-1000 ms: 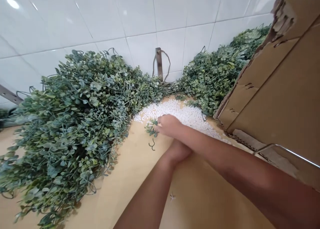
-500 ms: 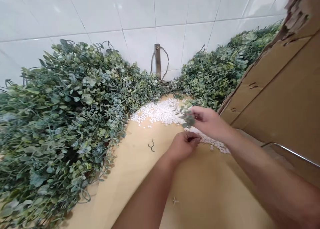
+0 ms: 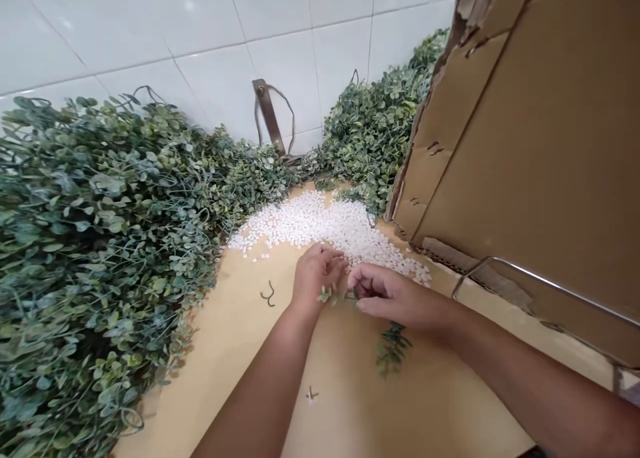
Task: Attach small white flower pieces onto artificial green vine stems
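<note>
My right hand [image 3: 383, 295] is closed on a thin green sprig, whose small leaves [image 3: 327, 293] stick out to the left and whose darker leaves [image 3: 393, 348] hang below the hand. Just left of it, my left hand [image 3: 317, 271] has its fingers curled at the near edge of the white pellets [image 3: 320, 221]; what it holds, if anything, is too small to name. The pellets lie spread over the tan tabletop [image 3: 240, 351]. A dark bent stem piece [image 3: 269, 294] lies left of my left hand.
Heaped artificial greenery [image 3: 100, 245] fills the left side, with another heap [image 3: 370, 131] at the back. A cardboard box [image 3: 540, 145] with a torn edge stands at right, near a metal rod [image 3: 545, 281]. A brown strap [image 3: 269, 116] leans on the tiled wall. A small stem piece [image 3: 311, 395] lies in front.
The view has turned to the right. My right hand has drawn back from over the pellets with the sprig, which now points left and down, close beside my left hand.
</note>
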A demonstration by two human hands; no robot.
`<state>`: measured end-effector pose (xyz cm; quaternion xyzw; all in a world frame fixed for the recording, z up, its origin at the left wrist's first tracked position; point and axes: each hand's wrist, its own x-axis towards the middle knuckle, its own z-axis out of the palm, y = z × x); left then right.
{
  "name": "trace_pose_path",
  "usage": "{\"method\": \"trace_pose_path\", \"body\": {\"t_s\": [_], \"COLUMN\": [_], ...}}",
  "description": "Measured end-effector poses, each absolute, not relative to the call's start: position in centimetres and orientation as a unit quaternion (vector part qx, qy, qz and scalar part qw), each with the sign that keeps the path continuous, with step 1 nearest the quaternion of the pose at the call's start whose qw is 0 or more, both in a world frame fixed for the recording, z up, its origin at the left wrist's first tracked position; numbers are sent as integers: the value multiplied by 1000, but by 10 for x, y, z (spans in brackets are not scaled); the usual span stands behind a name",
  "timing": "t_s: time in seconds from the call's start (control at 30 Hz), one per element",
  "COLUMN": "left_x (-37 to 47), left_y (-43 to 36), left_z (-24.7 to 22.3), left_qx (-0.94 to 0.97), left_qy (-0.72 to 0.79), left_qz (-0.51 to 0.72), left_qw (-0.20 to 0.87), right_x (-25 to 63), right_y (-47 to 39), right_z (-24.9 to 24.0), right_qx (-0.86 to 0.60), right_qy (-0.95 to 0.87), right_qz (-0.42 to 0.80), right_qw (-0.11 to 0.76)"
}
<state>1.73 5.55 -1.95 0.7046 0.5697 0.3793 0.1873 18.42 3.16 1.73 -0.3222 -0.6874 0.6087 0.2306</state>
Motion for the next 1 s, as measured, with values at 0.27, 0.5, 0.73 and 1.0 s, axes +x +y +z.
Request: {"method": "trace_pose_path", "body": {"t_s": [0.27,0.5,0.73,1.0], "left_x": [20,18,23,29], "left_y": [55,57,53,46], "left_z": [-18,-21,-11,-2], "left_qx": [718,564,488,434], "left_qy": [584,596,533,540], "left_qz": [349,474,531,521], "left_qw": [149,319,442,499], "right_x": [178,178,177,175], "right_y": [21,29,32,33], "right_z": [4,4,1,8], "right_qx": [-356,-399,-399,-429], "right_qy": [-728,-668,-559,-588], "right_qz": [550,535,636,589], "right_qw": [203,328,352,351]}}
